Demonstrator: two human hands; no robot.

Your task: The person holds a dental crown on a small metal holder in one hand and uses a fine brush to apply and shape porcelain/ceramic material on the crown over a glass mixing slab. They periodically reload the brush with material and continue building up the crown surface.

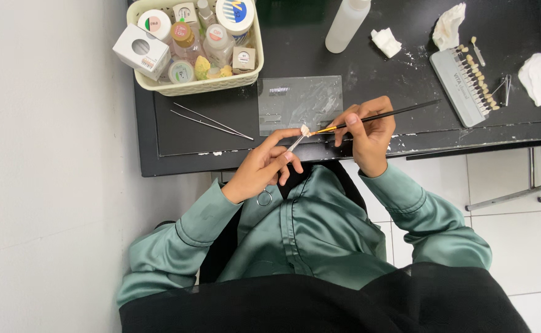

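- The left hand point(264, 166) is closed around a slim metal clamp tool point(286, 161), whose ring handle hangs below the palm; the tool's tip carries a small whitish piece point(305, 130), probably a tooth crown, though it is too small to tell for sure.
- The right hand point(367, 131) pinches a thin black brush point(375, 116) in a pen grip, with its tip touching the whitish piece.
- Both hands meet at the near edge of the black bench point(184, 132), just in front of a clear glass slab point(299, 102) smeared with white.
- A pair of long metal tweezers point(210, 121) lies left of the slab, apart from it.
- A cream plastic basket point(196, 85) full of small jars and bottles sits at the bench's far left corner.
- A white squeeze bottle point(346, 23) stands behind the slab.
- A grey shade guide point(466, 83) with a row of tooth samples lies to the right, with crumpled tissues point(448, 26) near it.
- The person wears a green satin shirt point(313, 234).
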